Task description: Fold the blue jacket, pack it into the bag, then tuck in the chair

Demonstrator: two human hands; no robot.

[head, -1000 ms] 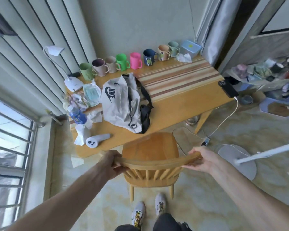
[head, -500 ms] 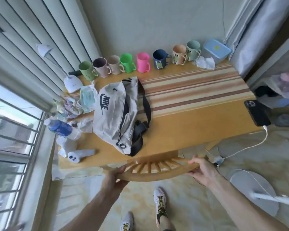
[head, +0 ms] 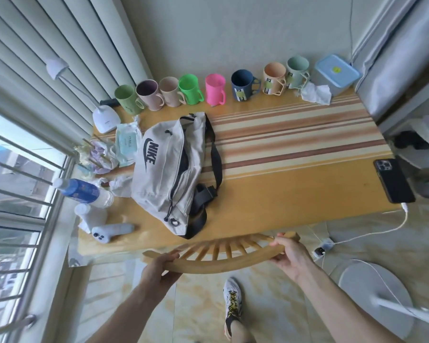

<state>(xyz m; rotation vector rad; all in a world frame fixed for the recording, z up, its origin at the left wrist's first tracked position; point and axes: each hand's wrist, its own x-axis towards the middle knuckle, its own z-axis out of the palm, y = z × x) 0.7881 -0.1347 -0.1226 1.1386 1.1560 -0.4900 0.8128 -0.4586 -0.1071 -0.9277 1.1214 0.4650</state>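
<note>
Item: curved light-wood spindle-back chair (head: 215,256). Its seat is pushed under the yellow wooden table (head: 282,191); only the top rail and spindles show at the near table edge.

My left hand (head: 159,271) clasps the left end of the top rail, fingers curled under, thumb over.

My right hand (head: 291,256) clasps the right end of the same rail from above.

Item: beige fabric Nike waist bag with black strap (head: 169,169). It lies on the table just beyond the chair rail, nearer my left hand than my right and touching neither. Its zip looks partly open, though I cannot make out what is inside.

Item: black phone (head: 393,180). At the table's right edge, on a white cable.

Item: row of coloured plastic mugs (head: 214,91). Along the far edge.
</note>
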